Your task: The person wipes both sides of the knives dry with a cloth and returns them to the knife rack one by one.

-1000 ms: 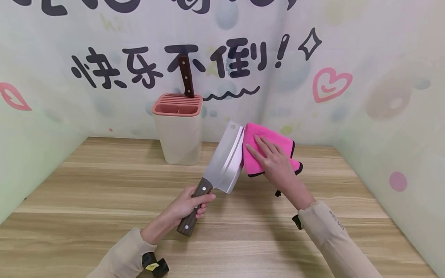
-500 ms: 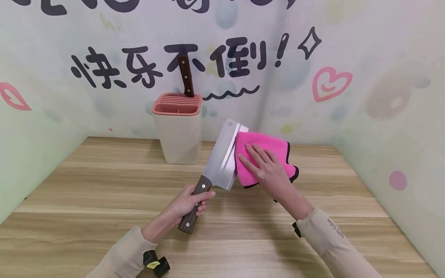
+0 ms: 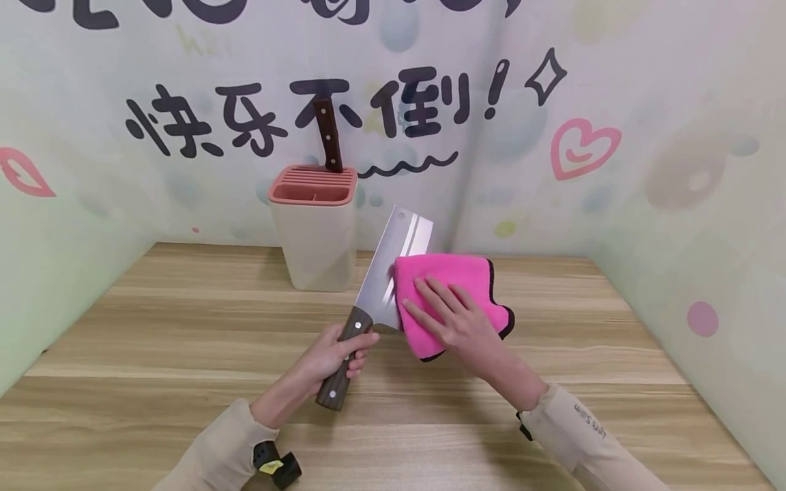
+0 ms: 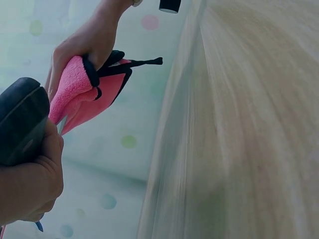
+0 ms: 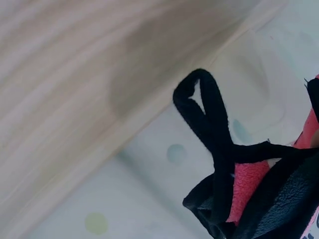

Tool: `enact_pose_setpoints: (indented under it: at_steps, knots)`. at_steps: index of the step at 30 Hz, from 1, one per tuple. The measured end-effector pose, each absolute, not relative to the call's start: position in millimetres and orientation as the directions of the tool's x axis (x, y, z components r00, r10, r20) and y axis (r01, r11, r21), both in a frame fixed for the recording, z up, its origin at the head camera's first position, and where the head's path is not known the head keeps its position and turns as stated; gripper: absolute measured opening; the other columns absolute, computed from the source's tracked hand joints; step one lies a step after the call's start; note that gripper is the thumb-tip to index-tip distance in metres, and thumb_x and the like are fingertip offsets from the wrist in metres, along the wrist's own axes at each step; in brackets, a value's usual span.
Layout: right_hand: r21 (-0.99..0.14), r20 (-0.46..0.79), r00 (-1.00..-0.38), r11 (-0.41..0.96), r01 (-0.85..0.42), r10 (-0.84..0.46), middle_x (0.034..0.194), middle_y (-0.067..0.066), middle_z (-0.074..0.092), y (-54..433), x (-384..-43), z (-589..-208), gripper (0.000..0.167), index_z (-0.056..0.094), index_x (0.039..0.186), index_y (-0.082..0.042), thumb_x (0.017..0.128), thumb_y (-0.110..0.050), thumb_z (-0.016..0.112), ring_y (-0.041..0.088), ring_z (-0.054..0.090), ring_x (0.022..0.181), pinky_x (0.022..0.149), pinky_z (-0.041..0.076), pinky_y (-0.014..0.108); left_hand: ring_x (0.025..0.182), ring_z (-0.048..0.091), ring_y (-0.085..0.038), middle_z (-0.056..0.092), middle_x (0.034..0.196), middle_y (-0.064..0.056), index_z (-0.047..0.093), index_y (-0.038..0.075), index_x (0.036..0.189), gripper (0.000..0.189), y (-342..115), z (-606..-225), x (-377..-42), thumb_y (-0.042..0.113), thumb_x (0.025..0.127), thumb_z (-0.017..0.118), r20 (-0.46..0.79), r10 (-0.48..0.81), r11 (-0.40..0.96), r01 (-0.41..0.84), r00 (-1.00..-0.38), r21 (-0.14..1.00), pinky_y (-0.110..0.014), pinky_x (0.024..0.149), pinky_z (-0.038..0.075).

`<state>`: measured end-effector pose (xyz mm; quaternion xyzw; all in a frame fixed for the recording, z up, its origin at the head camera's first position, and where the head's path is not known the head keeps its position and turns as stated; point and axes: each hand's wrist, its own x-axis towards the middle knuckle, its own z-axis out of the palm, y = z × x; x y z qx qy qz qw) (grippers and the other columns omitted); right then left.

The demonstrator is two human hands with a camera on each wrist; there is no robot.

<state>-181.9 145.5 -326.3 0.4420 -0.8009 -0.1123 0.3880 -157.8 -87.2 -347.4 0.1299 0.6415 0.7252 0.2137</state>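
Note:
My left hand (image 3: 331,358) grips the dark wooden handle of a cleaver (image 3: 382,273), its broad steel blade raised and slanting away to the upper right. A pink cloth (image 3: 473,273) with black edging covers the lower right part of the blade. The right hand (image 3: 457,324) holds this cloth, fingers spread over its top. In the left wrist view the cloth (image 4: 75,89) is folded, with a bit of blade showing between its layers, and the right hand (image 4: 87,45) pinches it from above and below. A black loop (image 5: 199,114) hangs from the cloth in the right wrist view.
A cream knife block (image 3: 316,249) with a pink slotted top stands at the back of the wooden table (image 3: 153,341). One brown-handled knife (image 3: 328,136) is upright in it. Behind rises a printed wall (image 3: 491,191), close to the blade's tip.
The right hand has drawn the cloth down and left along the blade, toward the handle, baring the blade's far end. The left hand and cleaver have shifted only slightly.

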Motion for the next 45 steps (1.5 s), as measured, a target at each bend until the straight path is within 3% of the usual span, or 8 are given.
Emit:
enact_pose_setpoints:
  at_steps: [4,8,12,20,29,34,38,45]
  knots:
    - [0.554,0.514,-0.265,0.551,-0.624,-0.816,0.127,0.016,0.049,144,-179,-331,0.038,0.055,0.122,-0.013,0.087,0.0,0.047,0.03,0.044,0.118,0.092,0.041,0.04,0.045,0.037,-0.002,0.039,0.057,0.004,0.039,0.004,0.081,0.02,-87,-346,-158,0.017,0.09,0.052,-0.099,0.469,-0.089,-0.159,-0.878,0.983,-0.014,0.042,0.033]
    - [0.575,0.523,-0.216,0.528,-0.625,-0.825,0.126,0.016,0.049,143,-177,-335,0.05,0.057,0.12,-0.014,0.095,-0.001,0.016,0.03,0.045,0.118,0.092,0.041,0.039,0.045,0.036,-0.003,0.039,0.057,0.004,0.038,0.005,0.08,0.021,-87,-346,-159,0.017,0.09,0.051,-0.11,0.462,-0.09,-0.17,-0.88,0.981,-0.013,0.042,0.033]
    - [0.59,0.517,-0.194,0.512,-0.625,-0.833,0.126,0.015,0.049,141,-175,-336,0.052,0.057,0.119,-0.015,0.095,0.001,0.014,0.029,0.044,0.118,0.093,0.041,0.039,0.045,0.036,-0.002,0.039,0.058,0.004,0.038,0.005,0.081,0.02,-87,-345,-159,0.018,0.09,0.051,-0.107,0.463,-0.107,-0.176,-0.88,0.979,-0.013,0.042,0.033]
    - [0.617,0.497,-0.149,0.469,-0.632,-0.855,0.126,0.015,0.049,139,-174,-335,0.05,0.058,0.118,-0.016,0.092,0.004,0.02,0.028,0.046,0.117,0.093,0.041,0.039,0.045,0.037,-0.002,0.04,0.058,0.004,0.039,0.005,0.08,0.02,-87,-346,-159,0.018,0.09,0.051,-0.093,0.461,-0.096,-0.154,-0.882,0.983,-0.014,0.042,0.034]
    - [0.616,0.459,-0.174,0.453,-0.645,-0.871,0.129,0.014,0.046,136,-173,-330,0.051,0.056,0.121,-0.015,0.093,0.003,0.017,0.026,0.042,0.121,0.096,0.038,0.04,0.045,0.037,-0.003,0.041,0.057,0.003,0.04,0.004,0.08,0.019,-84,-345,-158,0.016,0.09,0.051,-0.064,0.467,-0.082,-0.116,-0.882,0.99,-0.014,0.042,0.035]
    - [0.582,0.437,-0.238,0.475,-0.66,-0.867,0.132,0.013,0.044,136,-172,-323,0.043,0.054,0.123,-0.016,0.085,0.001,0.047,0.027,0.039,0.123,0.098,0.036,0.041,0.045,0.038,-0.003,0.041,0.056,0.003,0.041,0.005,0.079,0.02,-83,-346,-158,0.017,0.09,0.051,-0.051,0.471,-0.077,-0.098,-0.881,0.992,-0.015,0.041,0.035]
    - [0.562,0.432,-0.284,0.502,-0.658,-0.856,0.133,0.012,0.043,137,-173,-319,0.058,0.053,0.124,-0.017,0.071,-0.003,0.069,0.028,0.039,0.123,0.097,0.037,0.041,0.044,0.037,-0.004,0.041,0.055,0.003,0.041,0.005,0.077,0.021,-84,-347,-158,0.017,0.09,0.051,-0.043,0.475,-0.063,-0.083,-0.879,0.995,-0.015,0.042,0.035]
    - [0.51,0.444,-0.355,0.558,-0.654,-0.822,0.134,0.012,0.042,141,-182,-315,0.064,0.05,0.127,-0.016,0.069,-0.002,0.073,0.029,0.036,0.125,0.097,0.036,0.041,0.044,0.039,-0.005,0.042,0.055,0.003,0.041,0.005,0.08,0.022,-84,-347,-156,0.021,0.09,0.053,-0.058,0.478,-0.034,-0.084,-0.876,0.996,-0.016,0.042,0.036]
